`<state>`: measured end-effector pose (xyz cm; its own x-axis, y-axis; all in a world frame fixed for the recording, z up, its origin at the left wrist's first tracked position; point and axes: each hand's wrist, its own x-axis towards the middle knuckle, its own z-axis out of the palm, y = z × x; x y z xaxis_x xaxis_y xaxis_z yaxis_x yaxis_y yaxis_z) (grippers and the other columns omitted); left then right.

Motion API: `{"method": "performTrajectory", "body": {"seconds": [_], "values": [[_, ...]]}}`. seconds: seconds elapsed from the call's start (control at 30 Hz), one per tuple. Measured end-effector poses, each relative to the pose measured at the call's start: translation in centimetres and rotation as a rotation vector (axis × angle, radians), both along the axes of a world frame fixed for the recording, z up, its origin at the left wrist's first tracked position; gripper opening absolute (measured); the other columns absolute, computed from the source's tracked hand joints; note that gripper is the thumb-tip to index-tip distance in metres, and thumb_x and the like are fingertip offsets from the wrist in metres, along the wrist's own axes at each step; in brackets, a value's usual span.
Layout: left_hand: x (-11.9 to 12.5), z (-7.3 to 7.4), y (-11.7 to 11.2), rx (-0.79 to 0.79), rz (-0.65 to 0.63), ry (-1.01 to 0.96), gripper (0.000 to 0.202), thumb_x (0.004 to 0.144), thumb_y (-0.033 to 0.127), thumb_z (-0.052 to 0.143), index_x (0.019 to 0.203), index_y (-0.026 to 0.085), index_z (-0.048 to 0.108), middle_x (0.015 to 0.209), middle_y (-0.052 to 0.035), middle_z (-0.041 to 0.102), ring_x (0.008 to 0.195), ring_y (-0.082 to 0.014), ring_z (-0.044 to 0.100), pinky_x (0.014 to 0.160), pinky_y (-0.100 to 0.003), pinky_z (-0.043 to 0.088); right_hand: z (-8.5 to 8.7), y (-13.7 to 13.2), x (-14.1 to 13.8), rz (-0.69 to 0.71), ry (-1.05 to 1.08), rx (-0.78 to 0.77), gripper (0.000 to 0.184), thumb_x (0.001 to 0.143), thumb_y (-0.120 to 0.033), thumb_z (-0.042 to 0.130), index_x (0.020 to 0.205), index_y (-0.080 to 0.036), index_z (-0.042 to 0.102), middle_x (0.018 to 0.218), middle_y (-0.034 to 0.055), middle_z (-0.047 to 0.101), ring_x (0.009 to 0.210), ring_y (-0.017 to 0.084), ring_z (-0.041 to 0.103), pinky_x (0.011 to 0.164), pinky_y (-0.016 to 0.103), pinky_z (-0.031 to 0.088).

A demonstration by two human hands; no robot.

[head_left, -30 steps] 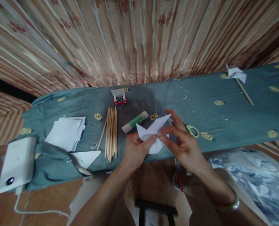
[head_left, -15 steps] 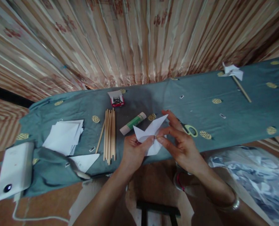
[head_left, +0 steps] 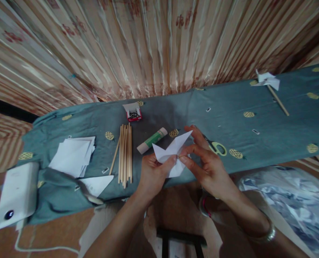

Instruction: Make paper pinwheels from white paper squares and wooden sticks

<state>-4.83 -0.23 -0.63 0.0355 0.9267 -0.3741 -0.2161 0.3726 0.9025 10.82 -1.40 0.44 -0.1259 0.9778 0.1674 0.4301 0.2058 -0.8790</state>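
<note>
A folded white paper pinwheel (head_left: 172, 148) is held up at the table's front edge, its pointed blades spread upward. My left hand (head_left: 154, 175) grips it from the left, thumb pressed near the centre. From the other side my right hand (head_left: 206, 165) pinches at the centre with thumb and forefinger, its other fingers bent behind the paper. A small shiny pin head (head_left: 178, 156) shows between the two hands' fingertips; the rest of it is hidden. Just beyond the paper lies a glue stick (head_left: 152, 141) with a green label. Scissors (head_left: 217, 148) with yellow-green handles lie by my right hand.
Left of the hands lie several wooden sticks (head_left: 125, 154), a red box (head_left: 134, 113) of small metal pins and stacked white paper (head_left: 71, 156). A finished pinwheel on a stick (head_left: 277, 100) lies far right. A white device (head_left: 18, 193) with a cable stands front left.
Both hands keep the same grip on the paper pinwheel, with hardly any movement. The view has shifted very slightly.
</note>
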Motion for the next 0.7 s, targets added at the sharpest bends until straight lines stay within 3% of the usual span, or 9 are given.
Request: {"method": "performTrajectory", "body": {"seconds": [0.53,0.7], "values": [[-0.07,-0.16,-0.29,0.129,-0.054,0.055,0.024,0.065,0.036,0.079,0.073,0.014,0.072,0.067,-0.0012,0.069,0.058,-0.0118,0.057,0.057,-0.022,0.045,-0.06,-0.04,-0.25,-0.010,0.041,-0.068,0.009,0.090,-0.034,0.057,0.085,-0.027,0.060,0.130,0.0055,0.059,0.141,0.026,0.033,0.117,0.053,0.018],[-0.18,-0.94,-0.33,0.160,-0.088,0.060,0.024,0.070,0.037,0.077,0.075,0.015,0.072,0.069,-0.0005,0.069,0.059,-0.0108,0.056,0.056,-0.021,0.044,-0.24,-0.03,-0.37,-0.033,0.064,-0.091,0.013,0.089,-0.037,0.058,0.082,-0.027,0.061,0.128,0.0059,0.060,0.139,0.027,0.037,0.117,0.052,0.020]]}}
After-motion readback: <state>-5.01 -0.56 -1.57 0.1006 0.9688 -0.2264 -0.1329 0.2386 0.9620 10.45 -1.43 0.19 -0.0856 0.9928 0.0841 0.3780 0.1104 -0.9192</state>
